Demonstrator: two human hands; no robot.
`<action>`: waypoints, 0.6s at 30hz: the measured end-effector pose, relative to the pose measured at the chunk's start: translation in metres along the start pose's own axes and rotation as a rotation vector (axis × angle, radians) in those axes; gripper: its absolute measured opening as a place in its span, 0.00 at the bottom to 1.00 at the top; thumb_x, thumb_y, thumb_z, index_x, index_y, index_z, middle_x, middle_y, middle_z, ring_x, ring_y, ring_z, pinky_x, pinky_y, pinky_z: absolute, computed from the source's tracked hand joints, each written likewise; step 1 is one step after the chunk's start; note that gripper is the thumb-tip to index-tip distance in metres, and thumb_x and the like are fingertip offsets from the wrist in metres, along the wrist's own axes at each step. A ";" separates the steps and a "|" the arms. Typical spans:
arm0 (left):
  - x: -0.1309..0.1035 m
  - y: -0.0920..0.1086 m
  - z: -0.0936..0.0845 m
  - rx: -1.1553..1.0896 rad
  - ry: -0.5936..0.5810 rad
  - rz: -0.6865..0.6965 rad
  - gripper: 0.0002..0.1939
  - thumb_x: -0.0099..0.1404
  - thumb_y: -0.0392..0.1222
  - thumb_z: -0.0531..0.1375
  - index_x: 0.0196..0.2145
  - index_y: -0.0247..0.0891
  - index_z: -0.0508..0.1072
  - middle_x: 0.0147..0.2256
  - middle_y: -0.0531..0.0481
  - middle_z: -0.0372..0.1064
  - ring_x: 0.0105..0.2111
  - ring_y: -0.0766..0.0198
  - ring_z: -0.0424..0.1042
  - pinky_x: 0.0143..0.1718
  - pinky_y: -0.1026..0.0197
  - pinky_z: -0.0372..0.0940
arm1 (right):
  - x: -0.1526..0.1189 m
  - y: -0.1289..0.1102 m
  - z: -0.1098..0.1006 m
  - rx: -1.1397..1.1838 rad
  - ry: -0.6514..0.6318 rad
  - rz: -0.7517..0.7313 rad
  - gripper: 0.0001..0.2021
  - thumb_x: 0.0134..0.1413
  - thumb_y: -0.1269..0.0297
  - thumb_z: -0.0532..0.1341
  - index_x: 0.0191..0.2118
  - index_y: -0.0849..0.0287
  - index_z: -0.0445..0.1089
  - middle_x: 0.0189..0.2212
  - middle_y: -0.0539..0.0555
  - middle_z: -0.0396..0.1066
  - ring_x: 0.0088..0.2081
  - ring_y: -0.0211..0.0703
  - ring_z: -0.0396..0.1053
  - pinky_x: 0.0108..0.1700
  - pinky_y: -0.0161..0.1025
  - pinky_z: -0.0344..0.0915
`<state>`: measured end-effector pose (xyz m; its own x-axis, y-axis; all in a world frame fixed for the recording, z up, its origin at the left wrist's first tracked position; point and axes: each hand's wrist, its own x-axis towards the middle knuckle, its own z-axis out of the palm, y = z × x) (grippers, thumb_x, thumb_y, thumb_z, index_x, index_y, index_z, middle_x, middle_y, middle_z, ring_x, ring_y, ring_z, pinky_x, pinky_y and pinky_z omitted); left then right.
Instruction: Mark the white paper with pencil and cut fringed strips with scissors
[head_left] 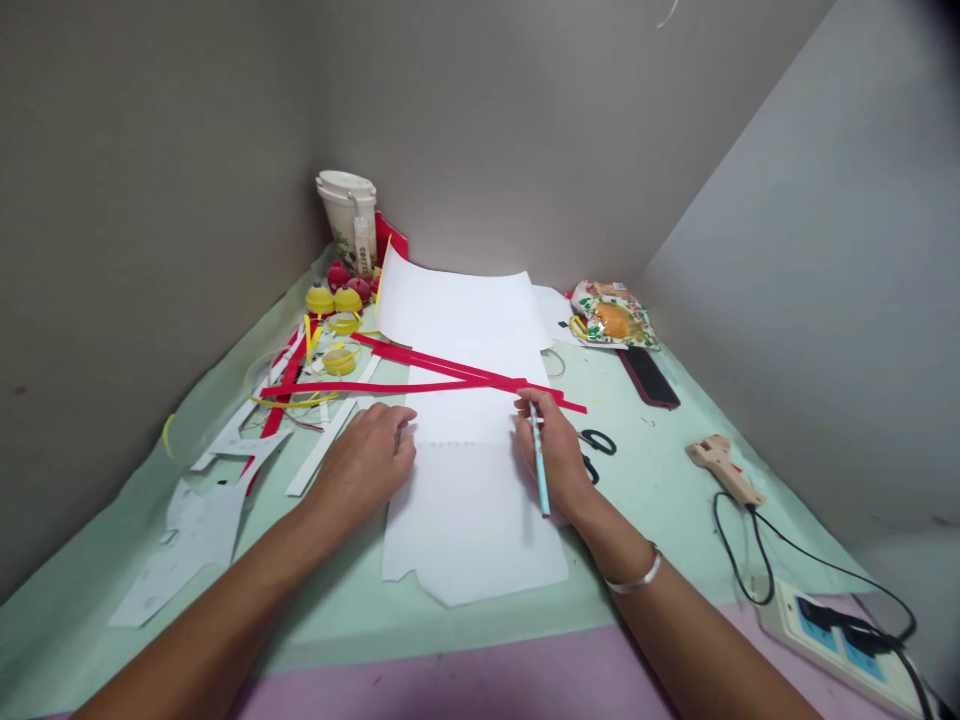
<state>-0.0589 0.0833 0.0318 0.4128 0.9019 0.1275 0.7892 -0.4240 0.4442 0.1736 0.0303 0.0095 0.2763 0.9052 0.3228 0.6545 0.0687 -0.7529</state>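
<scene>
Currently, white sheet (472, 530) lies flat on the tabletop (637, 530); taken as landmark for all positions. Left hand (364, 455) at its left edge, fingers curled, thumb and index apart, no object seen between them. Right hand (562, 455) over its right edge, grip closed on a slim blue pencil (539, 460) that slants back toward the wrist; fingertips beside the red strips.

Status, done: red strips (375, 388) already cut long and narrow, lying crossed over the sheet's upper part. A short row of faint marks (452, 443) runs across the sheet at about hand level. Yellow domes (320, 300) and yellow rings (340, 360), left of and beyond the sheet, look already shaped. Cut white scraps (202, 525) to its left point to earlier trimming.

Status, open: strips loose, seemingly unattached to anything; right part of the marked row bare; rings and domes separate. Judged an intermediate stage, marking rather than joining.

Tools: scissors (598, 441) just right of the sheet, partly behind the right hand; glue gun (724, 468) farther right, set down. Curled paper (461, 305) stands at the sheet's far end.
</scene>
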 end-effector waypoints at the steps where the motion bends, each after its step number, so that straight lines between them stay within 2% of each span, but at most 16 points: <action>1: 0.001 -0.002 -0.001 0.000 -0.029 -0.003 0.19 0.62 0.44 0.52 0.48 0.34 0.71 0.44 0.40 0.68 0.46 0.49 0.67 0.46 0.49 0.63 | 0.003 0.001 -0.003 -0.047 -0.024 -0.005 0.16 0.57 0.64 0.54 0.51 0.56 0.64 0.43 0.56 0.71 0.39 0.46 0.70 0.42 0.42 0.64; 4: 0.000 -0.001 -0.002 0.029 -0.086 0.017 0.21 0.58 0.50 0.57 0.45 0.36 0.72 0.42 0.41 0.67 0.45 0.48 0.66 0.45 0.49 0.62 | 0.018 -0.001 -0.009 -0.284 -0.092 0.015 0.18 0.57 0.64 0.54 0.54 0.55 0.63 0.46 0.56 0.71 0.43 0.48 0.69 0.44 0.43 0.64; 7: -0.002 0.003 -0.002 0.014 -0.099 0.019 0.19 0.54 0.52 0.60 0.41 0.39 0.73 0.40 0.43 0.66 0.44 0.49 0.66 0.44 0.51 0.63 | 0.042 -0.006 -0.010 -0.384 -0.120 0.027 0.19 0.56 0.65 0.57 0.54 0.57 0.64 0.46 0.59 0.72 0.45 0.53 0.69 0.45 0.45 0.62; 10: -0.003 0.004 -0.001 -0.028 -0.110 0.023 0.17 0.52 0.53 0.61 0.35 0.39 0.72 0.38 0.44 0.65 0.43 0.49 0.66 0.42 0.52 0.63 | 0.071 -0.010 -0.003 -0.476 -0.151 0.074 0.17 0.54 0.70 0.57 0.50 0.60 0.68 0.43 0.64 0.73 0.45 0.56 0.70 0.44 0.45 0.62; 14: -0.004 0.004 0.001 -0.103 -0.116 0.036 0.14 0.49 0.51 0.62 0.31 0.40 0.69 0.36 0.45 0.66 0.40 0.51 0.66 0.39 0.54 0.61 | 0.102 -0.014 0.014 -0.543 -0.193 0.153 0.11 0.51 0.70 0.59 0.42 0.64 0.71 0.39 0.68 0.74 0.44 0.59 0.71 0.41 0.45 0.63; 18: -0.006 0.008 0.000 -0.225 -0.146 0.020 0.10 0.51 0.47 0.60 0.28 0.41 0.65 0.29 0.51 0.66 0.32 0.57 0.66 0.32 0.59 0.57 | 0.107 -0.016 0.016 -0.504 -0.188 0.166 0.15 0.52 0.68 0.60 0.47 0.65 0.69 0.39 0.68 0.74 0.44 0.58 0.71 0.41 0.44 0.62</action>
<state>-0.0555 0.0746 0.0346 0.5014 0.8651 0.0156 0.6664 -0.3976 0.6307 0.1815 0.1330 0.0474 0.3039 0.9493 0.0809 0.8811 -0.2477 -0.4030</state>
